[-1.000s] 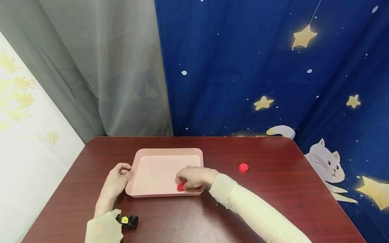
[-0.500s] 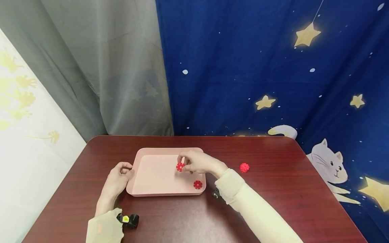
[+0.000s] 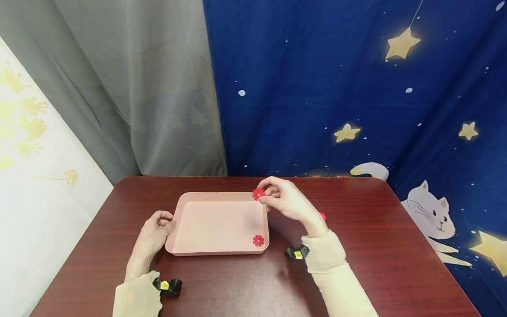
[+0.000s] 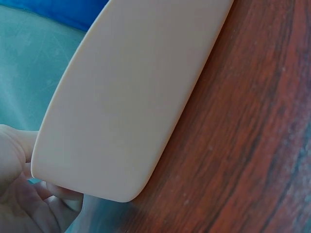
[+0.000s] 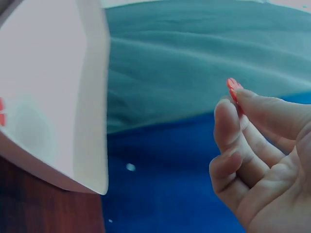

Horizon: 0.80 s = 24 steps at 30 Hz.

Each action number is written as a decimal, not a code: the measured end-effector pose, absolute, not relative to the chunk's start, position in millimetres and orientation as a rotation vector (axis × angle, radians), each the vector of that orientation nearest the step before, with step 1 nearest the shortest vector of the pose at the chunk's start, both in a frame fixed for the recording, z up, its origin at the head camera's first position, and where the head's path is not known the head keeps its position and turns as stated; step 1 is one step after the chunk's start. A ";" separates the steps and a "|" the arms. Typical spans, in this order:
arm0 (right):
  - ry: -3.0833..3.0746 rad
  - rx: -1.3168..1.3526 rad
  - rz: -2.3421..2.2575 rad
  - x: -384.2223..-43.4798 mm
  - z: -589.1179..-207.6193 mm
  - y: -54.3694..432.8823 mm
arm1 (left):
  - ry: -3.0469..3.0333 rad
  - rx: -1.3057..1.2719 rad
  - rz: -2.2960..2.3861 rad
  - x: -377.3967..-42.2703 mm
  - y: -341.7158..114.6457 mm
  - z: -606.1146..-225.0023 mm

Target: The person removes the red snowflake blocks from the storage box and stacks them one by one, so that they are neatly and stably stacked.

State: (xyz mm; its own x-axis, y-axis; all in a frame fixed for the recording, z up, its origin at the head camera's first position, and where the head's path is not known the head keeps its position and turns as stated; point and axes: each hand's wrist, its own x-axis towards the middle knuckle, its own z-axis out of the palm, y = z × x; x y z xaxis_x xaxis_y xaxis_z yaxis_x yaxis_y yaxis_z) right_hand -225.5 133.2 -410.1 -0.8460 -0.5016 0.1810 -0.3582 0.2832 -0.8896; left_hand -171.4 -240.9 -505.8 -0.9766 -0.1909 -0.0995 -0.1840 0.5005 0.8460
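Observation:
A pink tray [image 3: 218, 223] lies on the table, and my left hand [image 3: 154, 231] holds its left rim between thumb and fingers. The left wrist view shows that hand at the corner of the tray's side wall [image 4: 121, 107]. My right hand [image 3: 287, 198] is raised over the tray's back right corner. Thumb and forefinger there pinch a red notched plastic disc [image 3: 259, 194], seen nearly edge-on [image 5: 233, 86] in the right wrist view. A second red disc [image 3: 258, 241] lies flat in the tray's front right corner.
More red [image 3: 323, 216] shows on the table behind my right wrist, mostly hidden by it. Dark straps with small cameras [image 3: 297, 252] sit at both wrists. Grey and star-printed blue curtains [image 3: 277, 88] hang behind the table [image 3: 222, 286].
My right hand has lifted the disc from the tray's front right, carrying it up and back to the far right corner. The other disc came into sight. The left hand stays put.

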 end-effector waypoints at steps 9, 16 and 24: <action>2.384 -0.625 -1.943 -209.0 -421.6 174.3 | -2.707 0.338 -1.535 -172.1 -241.8 -506.1; 2.431 -0.452 -2.017 -202.1 -449.7 213.3 | -2.706 0.338 -1.539 -172.8 -241.5 -505.3; 2.420 -0.203 -2.090 -202.3 -469.9 247.8 | -2.714 0.338 -1.548 -171.8 -241.4 -504.2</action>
